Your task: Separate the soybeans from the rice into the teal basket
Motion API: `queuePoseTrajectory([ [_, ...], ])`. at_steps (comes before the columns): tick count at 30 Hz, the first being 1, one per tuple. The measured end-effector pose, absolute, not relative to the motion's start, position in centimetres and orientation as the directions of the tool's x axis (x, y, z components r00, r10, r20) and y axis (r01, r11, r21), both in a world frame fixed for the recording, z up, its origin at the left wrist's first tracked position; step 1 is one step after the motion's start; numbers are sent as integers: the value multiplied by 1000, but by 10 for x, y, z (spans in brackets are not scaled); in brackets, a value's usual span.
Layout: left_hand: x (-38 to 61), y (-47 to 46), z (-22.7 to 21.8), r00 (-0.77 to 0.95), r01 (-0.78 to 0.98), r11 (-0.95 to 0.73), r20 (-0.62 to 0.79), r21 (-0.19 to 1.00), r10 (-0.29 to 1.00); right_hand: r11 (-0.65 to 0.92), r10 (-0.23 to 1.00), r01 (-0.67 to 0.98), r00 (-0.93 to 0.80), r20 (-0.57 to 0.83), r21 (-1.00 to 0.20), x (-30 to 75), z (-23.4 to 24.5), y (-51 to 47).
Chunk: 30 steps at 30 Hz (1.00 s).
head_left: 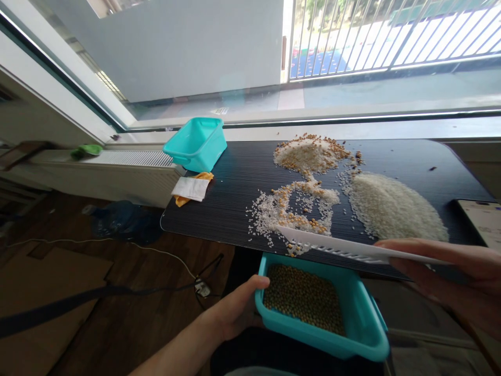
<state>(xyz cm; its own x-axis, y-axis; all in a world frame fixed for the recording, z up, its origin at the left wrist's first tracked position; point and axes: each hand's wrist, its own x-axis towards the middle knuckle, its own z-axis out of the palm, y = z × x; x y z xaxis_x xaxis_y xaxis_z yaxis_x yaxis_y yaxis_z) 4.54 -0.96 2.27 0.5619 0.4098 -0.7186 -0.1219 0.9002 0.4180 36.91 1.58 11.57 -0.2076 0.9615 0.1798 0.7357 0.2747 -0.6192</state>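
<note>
My left hand (pixel 235 308) grips the left rim of a turquoise plastic tub (pixel 364 334) filled with brown beans (pixel 303 297), held just under the near edge of the black table (pixel 235 183). My right hand (pixel 457 277) holds a flat white slotted scraper (pixel 344 245), its blade resting on the table edge against a loose patch of mixed rice and beans (pixel 297 209). A pile of plain white rice (pixel 391 206) lies to the right. A mound of rice mixed with beans (pixel 309 154) sits farther back.
An empty turquoise tub (pixel 195 142) stands at the table's far left corner, beside a white and orange cloth (pixel 191 189). A phone (pixel 483 219) lies at the right edge. Cables (pixel 188 271) and cardboard (pixel 43 292) lie on the wooden floor at left. A window runs behind.
</note>
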Motion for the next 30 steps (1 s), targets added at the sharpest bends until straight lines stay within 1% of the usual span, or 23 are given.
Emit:
queuePoseTrajectory([
  [2,46,-10,24,560,-120,900,-720,419,410,197,979,779,-127,158,-595,362,116,17],
  [4,46,-11,25,558,-121,900,-721,419,411,135,985,809,-44,170,-572,353,115,17],
  [6,46,-11,26,558,-123,899,-720,420,412,119,983,816,-14,186,-566,345,114,16],
  [9,46,-10,26,566,-128,897,-711,423,417,122,983,810,-17,184,-574,342,113,16],
  [12,45,-10,25,575,-131,895,-703,426,419,140,988,782,-72,134,-608,349,114,17],
  [15,44,-9,24,574,-133,895,-703,425,420,217,971,702,-226,76,-678,356,118,18],
  [18,44,-9,23,569,-134,895,-706,425,421,293,936,619,-340,87,-728,358,121,18],
  [20,44,-9,22,567,-133,896,-709,425,420,315,929,603,-353,110,-733,358,122,17],
  [23,44,-10,21,566,-132,895,-709,425,420,330,936,638,-319,151,-696,364,120,13],
  [27,44,-10,21,561,-130,893,-710,432,425,348,937,729,-261,231,-590,377,115,9],
  [30,44,-10,21,563,-125,894,-711,431,422,319,946,748,-219,238,-581,380,112,8],
])
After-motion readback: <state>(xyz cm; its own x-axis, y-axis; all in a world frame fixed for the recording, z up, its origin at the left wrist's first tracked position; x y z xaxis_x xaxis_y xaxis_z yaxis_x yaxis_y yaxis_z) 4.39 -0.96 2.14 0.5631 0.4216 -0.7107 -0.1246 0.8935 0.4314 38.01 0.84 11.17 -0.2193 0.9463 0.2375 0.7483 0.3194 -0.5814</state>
